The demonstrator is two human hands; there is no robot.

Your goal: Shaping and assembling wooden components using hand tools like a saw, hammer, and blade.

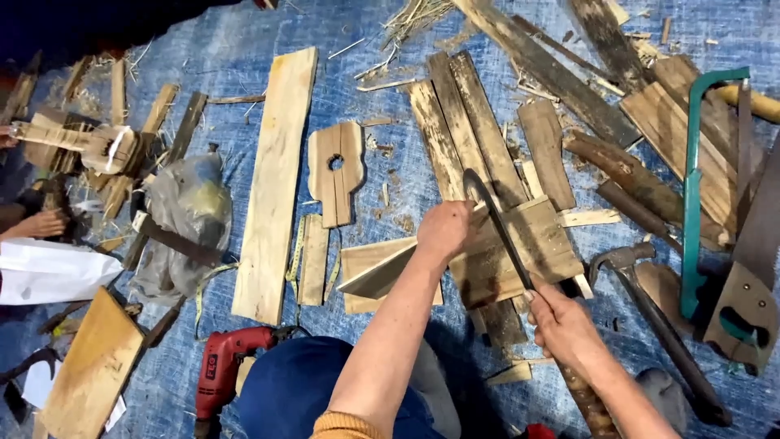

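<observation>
My left hand presses down on the top edge of a small panel of nailed wooden slats lying on the blue tarp. My right hand grips the wooden handle of a long dark curved blade. The blade lies across the panel, its tip just right of my left hand. A thin light board pokes out to the left beneath my left wrist. My blue-clad knee is below.
A long pale plank and a cut board with a round hole lie left. A red drill is by my knee. A hammer, green hacksaw and handsaw lie right. Another person's hand is far left.
</observation>
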